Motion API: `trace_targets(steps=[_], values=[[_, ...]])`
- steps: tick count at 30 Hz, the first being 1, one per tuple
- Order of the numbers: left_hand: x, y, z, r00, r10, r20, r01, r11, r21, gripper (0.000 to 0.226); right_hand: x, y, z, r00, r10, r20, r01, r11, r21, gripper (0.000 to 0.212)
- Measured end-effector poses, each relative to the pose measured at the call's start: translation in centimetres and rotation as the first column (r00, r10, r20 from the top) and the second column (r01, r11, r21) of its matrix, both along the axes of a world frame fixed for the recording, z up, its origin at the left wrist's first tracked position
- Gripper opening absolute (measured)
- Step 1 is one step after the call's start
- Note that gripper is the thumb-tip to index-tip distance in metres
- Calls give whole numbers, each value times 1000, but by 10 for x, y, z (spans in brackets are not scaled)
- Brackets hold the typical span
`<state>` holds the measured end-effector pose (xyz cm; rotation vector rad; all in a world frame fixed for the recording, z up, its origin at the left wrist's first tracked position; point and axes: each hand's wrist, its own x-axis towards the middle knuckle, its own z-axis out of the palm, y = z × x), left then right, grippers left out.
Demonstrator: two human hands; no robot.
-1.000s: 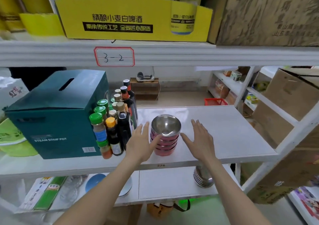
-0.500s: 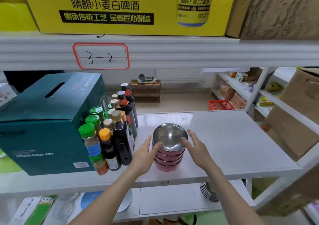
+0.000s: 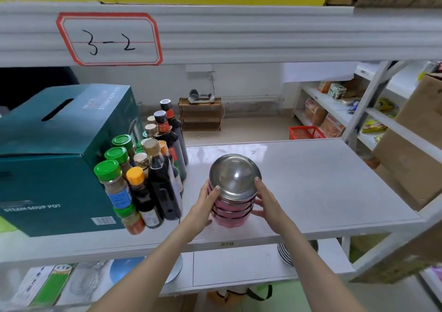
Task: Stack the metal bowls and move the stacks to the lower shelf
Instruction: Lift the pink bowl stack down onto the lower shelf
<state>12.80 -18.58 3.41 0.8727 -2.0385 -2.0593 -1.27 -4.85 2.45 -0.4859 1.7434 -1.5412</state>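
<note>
A stack of several metal bowls (image 3: 233, 192) with pink outsides and a shiny steel inside stands near the front edge of the white middle shelf (image 3: 323, 192). My left hand (image 3: 203, 207) presses against the stack's left side and my right hand (image 3: 267, 204) against its right side, fingers wrapped around the bowls. On the lower shelf (image 3: 239, 263) another stack of metal bowls (image 3: 287, 253) shows partly below the middle shelf's edge, at the right.
Sauce and spice bottles (image 3: 148, 175) crowd just left of the stack, beside a teal box (image 3: 52, 158). A blue plate (image 3: 126, 268) and packets lie on the lower shelf's left. A cardboard box (image 3: 411, 156) stands at the right.
Both hands closed in from either side and now clasp the bowl stack. The view has moved closer and lower toward the shelf.
</note>
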Motion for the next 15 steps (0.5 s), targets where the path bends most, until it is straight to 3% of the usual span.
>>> trace_targets(steps=[5,15], values=[[-3,4,2,997,30,-66,-27,998,53,52,-2,-4,-4,994,-22,104,25,999,-32,82],[1,2,9,998,31,-48,-26,993,114,58,2,-6,4,994,-10,111,18,998,-66,86]])
